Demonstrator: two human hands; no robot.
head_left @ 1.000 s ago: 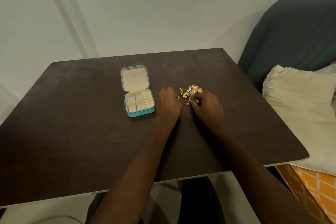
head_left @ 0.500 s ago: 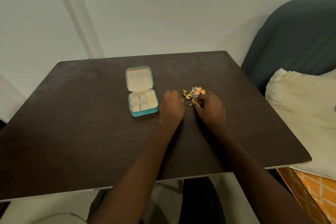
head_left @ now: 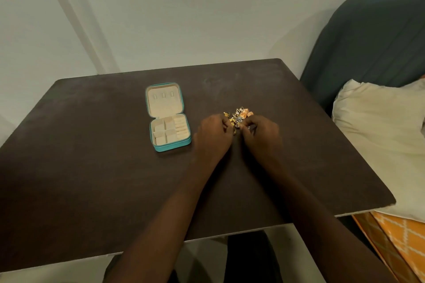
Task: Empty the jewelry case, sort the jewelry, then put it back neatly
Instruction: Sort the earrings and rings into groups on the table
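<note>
A small teal jewelry case (head_left: 170, 142) lies open on the dark table (head_left: 92, 167), its lid flat behind it. The cream compartments hold nothing I can see. To its right sits a small heap of gold, orange and silver jewelry (head_left: 240, 115). My left hand (head_left: 212, 136) and my right hand (head_left: 263, 134) meet at the heap's near edge. Their fingers are curled, and the fingertips pinch small pieces between the hands. What exactly each hand holds is hidden by the fingers.
A white wall stands behind the table. A dark grey upholstered headboard (head_left: 368, 41) and a cream pillow (head_left: 379, 135) lie to the right of the table's right edge, above an orange patterned cloth (head_left: 404, 243). My legs show under the near edge.
Both hands have drawn closer together at the heap's near edge. The gold ring that lay between them is now mostly covered. The case has not moved.
</note>
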